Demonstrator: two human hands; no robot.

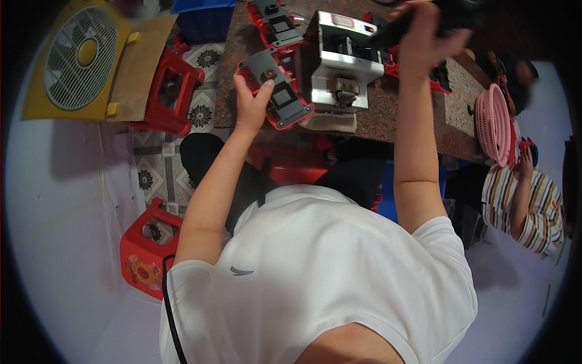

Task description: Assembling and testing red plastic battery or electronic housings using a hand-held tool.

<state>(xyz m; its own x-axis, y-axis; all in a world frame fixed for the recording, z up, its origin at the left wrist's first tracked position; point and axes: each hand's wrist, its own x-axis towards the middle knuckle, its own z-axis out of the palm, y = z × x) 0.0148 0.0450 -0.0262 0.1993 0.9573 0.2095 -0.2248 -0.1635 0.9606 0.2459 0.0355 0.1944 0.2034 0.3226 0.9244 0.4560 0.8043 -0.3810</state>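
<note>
My left hand (251,104) grips the near edge of a red and dark grey plastic housing (274,77), thumb on its top face. The housing has a square window and rests at the left side of the stone-topped table. To its right stands a small silver-white metal bench machine (321,76). My right hand (426,41) is raised beyond the machine's right side, its fingers closed round a dark black object (458,15) cut off by shadow and the frame's edge; its kind cannot be made out. A second similar housing (276,25) lies farther back.
More red and black parts (441,79) lie right of the machine. A pink basket (494,124) is at the table's right, near a person in a striped shirt (527,206). Red stools (151,242) and a yellow fan (85,54) stand left; a blue bin (203,21) is behind.
</note>
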